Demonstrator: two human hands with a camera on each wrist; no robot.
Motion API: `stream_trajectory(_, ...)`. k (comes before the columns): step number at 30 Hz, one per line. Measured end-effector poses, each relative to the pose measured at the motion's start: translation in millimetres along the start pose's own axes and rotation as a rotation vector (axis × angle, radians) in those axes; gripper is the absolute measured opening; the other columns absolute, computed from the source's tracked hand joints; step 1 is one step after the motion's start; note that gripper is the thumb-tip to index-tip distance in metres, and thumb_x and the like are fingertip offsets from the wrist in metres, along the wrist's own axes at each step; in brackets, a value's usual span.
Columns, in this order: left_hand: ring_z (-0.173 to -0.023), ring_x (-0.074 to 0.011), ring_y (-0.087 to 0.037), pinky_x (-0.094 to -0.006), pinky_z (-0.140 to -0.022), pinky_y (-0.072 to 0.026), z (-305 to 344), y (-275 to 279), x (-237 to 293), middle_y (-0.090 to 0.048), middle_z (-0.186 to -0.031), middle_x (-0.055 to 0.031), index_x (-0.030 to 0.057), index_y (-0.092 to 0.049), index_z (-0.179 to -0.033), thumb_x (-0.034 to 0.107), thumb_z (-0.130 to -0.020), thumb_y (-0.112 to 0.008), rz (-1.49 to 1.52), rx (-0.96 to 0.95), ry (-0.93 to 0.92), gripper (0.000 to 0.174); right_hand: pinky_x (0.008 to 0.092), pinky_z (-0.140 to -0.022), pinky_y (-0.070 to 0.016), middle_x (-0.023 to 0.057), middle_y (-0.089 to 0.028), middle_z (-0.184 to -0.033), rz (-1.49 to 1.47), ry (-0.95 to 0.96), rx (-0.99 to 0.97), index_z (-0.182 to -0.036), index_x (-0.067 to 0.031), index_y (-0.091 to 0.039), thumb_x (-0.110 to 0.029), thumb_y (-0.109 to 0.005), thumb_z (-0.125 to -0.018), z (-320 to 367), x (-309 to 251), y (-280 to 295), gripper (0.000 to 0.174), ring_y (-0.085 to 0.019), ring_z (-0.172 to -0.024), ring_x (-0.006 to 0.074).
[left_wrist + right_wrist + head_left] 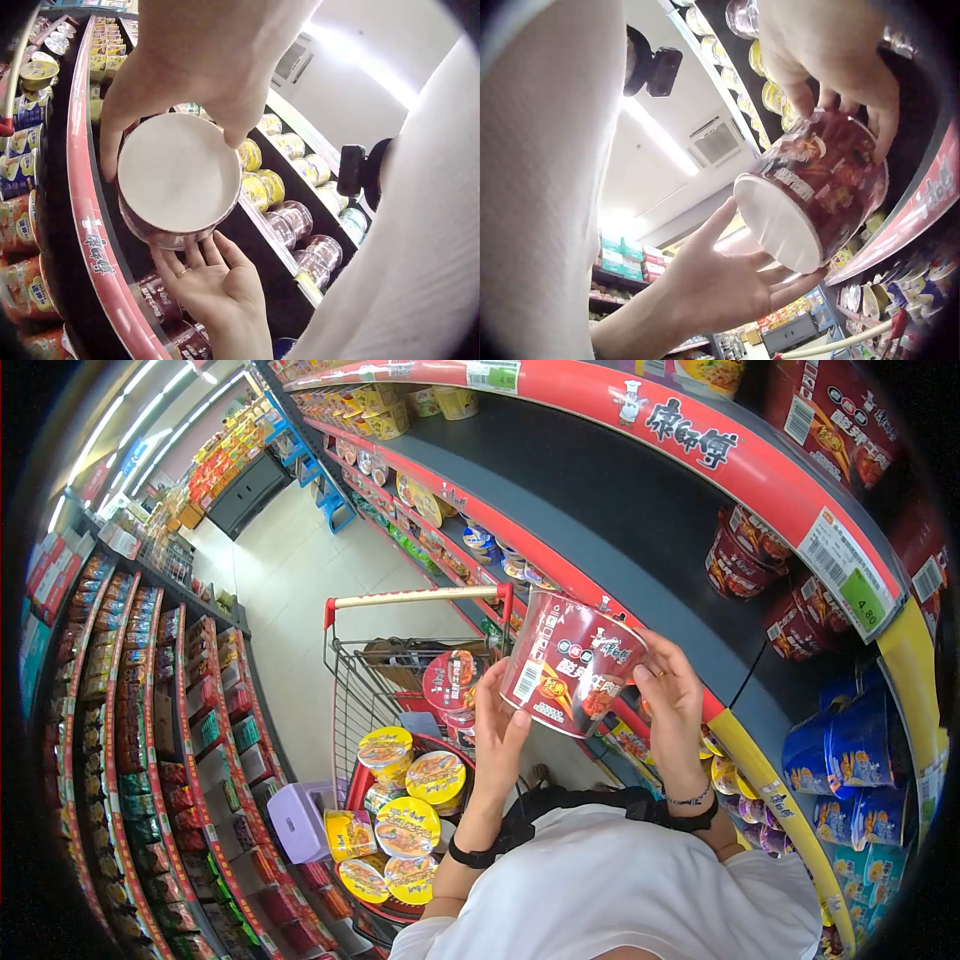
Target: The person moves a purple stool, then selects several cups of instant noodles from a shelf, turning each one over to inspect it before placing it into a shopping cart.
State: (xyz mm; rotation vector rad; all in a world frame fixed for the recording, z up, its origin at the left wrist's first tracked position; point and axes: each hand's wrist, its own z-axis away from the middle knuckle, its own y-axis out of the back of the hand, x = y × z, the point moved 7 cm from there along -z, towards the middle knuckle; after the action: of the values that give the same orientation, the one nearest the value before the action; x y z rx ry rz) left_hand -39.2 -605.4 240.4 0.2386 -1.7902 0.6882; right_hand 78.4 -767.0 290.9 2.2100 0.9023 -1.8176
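A dark red instant noodle cup [575,665] is held between both hands in front of the chest, its printed side facing up in the head view. My left hand [495,725] grips the left end, thumb on the printed side. At the other end, my right hand [672,700] holds the cup with the thumb near the rim and a ring on one finger. The left wrist view shows the pale round base of the cup [180,172] with fingers on both sides. Seen from the right wrist, the cup [832,180] lies tilted, fingers wrapped around it.
A shopping cart [420,597] stands to the left, holding several yellow-lidded cups [408,827] and a dark red one [450,680]. A purple box [298,822] is at its side. Shelves with more red cups [740,555] rise at right; packed shelves [130,760] line the aisle's left.
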Motion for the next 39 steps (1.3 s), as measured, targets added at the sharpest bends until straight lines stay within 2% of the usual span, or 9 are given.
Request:
stream_trajectory(9, -0.127, -0.0216, -0.040, -0.0365, -0.106, -0.0321, 14.7, 2.8, -3.6, -0.039, -0.134, -0.0135, 0.0021, -0.023, -0.140, 0.046, -0.079, -0.069, 0.037, 0.045, 0.030, 0.088, 0.0356, -0.106, -0.0374, 0.0161, -0.050, -0.135, -0.030, -0.010, -0.078, -0.131, 0.0060, -0.046, -0.001, -0.051, -0.092, 9.9, -9.0, -11.9, 0.039, -0.046, -0.126, 0.0219)
stream_trajectory(21, -0.129, -0.0243, -0.040, -0.0382, -0.107, -0.0337, 11.6, -2.0, 23.8, -0.037, -0.138, -0.0164, 0.0008, -0.022, -0.141, 0.021, -0.068, -0.083, -0.008, 0.087, -0.143, 0.097, 0.0376, -0.106, -0.0366, 0.0132, -0.033, -0.145, 0.093, 0.100, -0.134, -0.136, 0.0000, -0.043, -0.003, -0.056, -0.090, 0.4, -0.9, -16.2, 0.048, -0.035, -0.134, 0.0215)
stream_trajectory(24, -0.130, -0.0280, -0.040, -0.0408, -0.108, -0.0328, 10.6, -3.0, 33.1, -0.036, -0.141, -0.0164, 0.0032, -0.028, -0.141, 0.033, -0.062, -0.087, -0.243, 0.129, -0.251, 0.103, 0.0373, -0.105, -0.0362, 0.0125, -0.034, -0.144, 0.007, 0.038, -0.153, -0.141, -0.0016, -0.035, -0.009, -0.059, -0.090, 2.1, 1.5, -22.4, 0.057, -0.036, -0.132, 0.0210)
stream_trajectory(26, -0.130, -0.0336, -0.039, -0.0449, -0.106, -0.0331, 13.5, -16.1, 48.2, -0.034, -0.143, -0.0197, 0.0083, -0.034, -0.137, 0.028, -0.057, -0.090, -0.655, 0.056, -0.548, 0.100, 0.0370, -0.105, -0.0364, 0.0122, -0.034, -0.143, -0.074, -0.014, -0.167, -0.143, -0.0024, -0.032, -0.013, -0.061, -0.090, 2.0, 8.7, -22.2, 0.061, -0.037, -0.130, 0.0207)
stream_trajectory(30, -0.135, -0.0341, -0.034, -0.0463, -0.109, -0.0296, 15.1, -28.9, 49.6, -0.030, -0.146, -0.0206, 0.0116, -0.042, -0.133, 0.032, -0.051, -0.093, -0.772, -0.111, -0.611, 0.098, 0.0371, -0.105, -0.0339, 0.0111, -0.037, -0.142, -0.171, -0.051, -0.144, -0.143, -0.0026, -0.030, -0.027, -0.062, -0.091, -1.9, 28.4, -7.5, 0.066, -0.040, -0.126, 0.0208)
stream_trajectory(34, -0.114, -0.0365, -0.053, -0.0466, -0.097, -0.0405, 14.7, -24.0, 57.5, -0.054, -0.128, -0.0202, 0.0034, -0.048, -0.127, 0.033, -0.065, -0.085, -0.551, -0.144, -0.617, 0.078, 0.0367, -0.106, -0.0326, 0.0087, -0.044, -0.137, -0.417, -0.191, -0.048, -0.142, -0.0046, -0.034, -0.041, -0.052, -0.094, -5.5, 49.7, 9.3, 0.063, -0.041, -0.127, 0.0189)
stream_trajectory(35, -0.106, -0.0352, -0.058, -0.0443, -0.093, -0.0443, 15.2, -23.9, 58.4, -0.060, -0.120, -0.0205, -0.0003, -0.048, -0.126, 0.031, -0.070, -0.082, -0.467, -0.148, -0.635, 0.072, 0.0367, -0.102, -0.0389, 0.0096, -0.050, -0.132, -0.418, -0.230, 0.025, -0.137, -0.0054, -0.042, -0.045, -0.044, -0.096, -4.2, 51.7, 11.5, 0.057, -0.047, -0.123, 0.0199)
stream_trajectory(38, -0.107, -0.0336, -0.059, -0.0426, -0.094, -0.0450, 19.3, -21.7, 47.2, -0.060, -0.119, -0.0201, -0.0001, -0.049, -0.125, 0.031, -0.070, -0.082, -0.232, -0.113, -0.580, 0.071, 0.0382, -0.097, -0.0458, 0.0123, -0.055, -0.127, -0.702, -0.361, 0.056, -0.130, -0.0048, -0.048, -0.045, -0.043, -0.096, -2.3, 67.7, 19.3, 0.053, -0.055, -0.115, 0.0241)
stream_trajectory(39, -0.118, -0.0335, -0.052, -0.0430, -0.098, -0.0420, 18.0, -20.5, 46.9, -0.053, -0.129, -0.0207, 0.0003, -0.045, -0.129, 0.031, -0.070, -0.081, -0.335, -0.137, -0.618, 0.076, 0.0408, -0.095, -0.0484, 0.0142, -0.058, -0.123, -0.828, -0.406, 0.025, -0.126, -0.0038, -0.051, -0.045, -0.041, -0.097, -2.0, 63.1, 12.5, 0.051, -0.060, -0.108, 0.0287)
